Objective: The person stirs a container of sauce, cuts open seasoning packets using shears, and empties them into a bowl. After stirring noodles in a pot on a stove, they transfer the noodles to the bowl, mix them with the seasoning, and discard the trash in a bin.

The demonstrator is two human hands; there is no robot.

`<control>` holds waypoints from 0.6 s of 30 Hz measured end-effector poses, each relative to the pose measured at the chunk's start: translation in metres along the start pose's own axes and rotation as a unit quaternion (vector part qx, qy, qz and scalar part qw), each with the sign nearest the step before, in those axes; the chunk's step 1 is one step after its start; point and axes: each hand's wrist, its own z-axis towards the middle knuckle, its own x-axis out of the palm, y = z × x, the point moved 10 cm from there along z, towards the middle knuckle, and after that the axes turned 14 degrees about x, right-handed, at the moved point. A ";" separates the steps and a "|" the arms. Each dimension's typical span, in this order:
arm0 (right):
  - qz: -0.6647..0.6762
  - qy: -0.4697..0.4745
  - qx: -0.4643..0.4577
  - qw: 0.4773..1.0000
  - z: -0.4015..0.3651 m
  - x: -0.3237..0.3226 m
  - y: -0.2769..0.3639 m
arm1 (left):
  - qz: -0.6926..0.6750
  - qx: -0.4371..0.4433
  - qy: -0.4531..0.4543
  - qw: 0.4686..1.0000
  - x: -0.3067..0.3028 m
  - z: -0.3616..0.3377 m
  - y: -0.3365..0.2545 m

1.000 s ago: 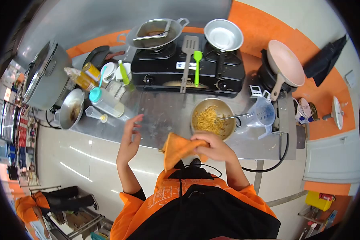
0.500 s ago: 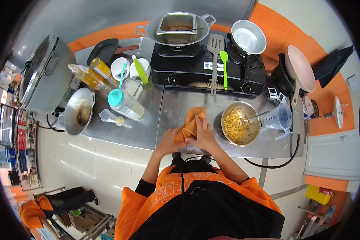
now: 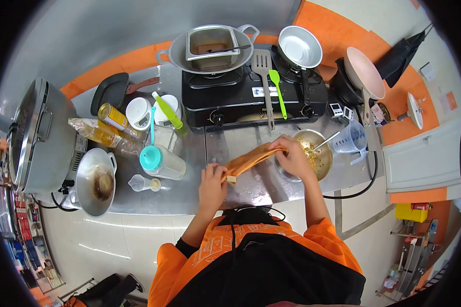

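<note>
An orange cloth (image 3: 252, 159) is stretched between my two hands above the steel table (image 3: 230, 140). My left hand (image 3: 213, 184) grips its near left end, where a small pale tag hangs. At the far right end, my right hand (image 3: 293, 155) pinches the cloth. Just behind and under my right hand stands a steel bowl (image 3: 327, 166) holding yellow crumbly food and a spoon (image 3: 327, 141); my hand and forearm hide part of it.
A black two-burner stove (image 3: 230, 110) bears a large pot (image 3: 171, 53) and a small saucepan (image 3: 300, 47). A measuring jug (image 3: 349, 137) stands right of the bowl. To the left are a teal-lidded bottle (image 3: 164, 162), a wok (image 3: 95, 181) and a big cooker (image 3: 46, 138).
The cloth was bunched on the table under both hands; now it is lifted and drawn out lengthwise. My right hand has moved right, over the bowl's edge. The view has shifted slightly.
</note>
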 end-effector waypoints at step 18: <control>0.088 -0.232 0.171 0.953 0.256 -0.026 0.011 | -0.004 -0.006 -0.079 0.997 -0.041 0.072 0.015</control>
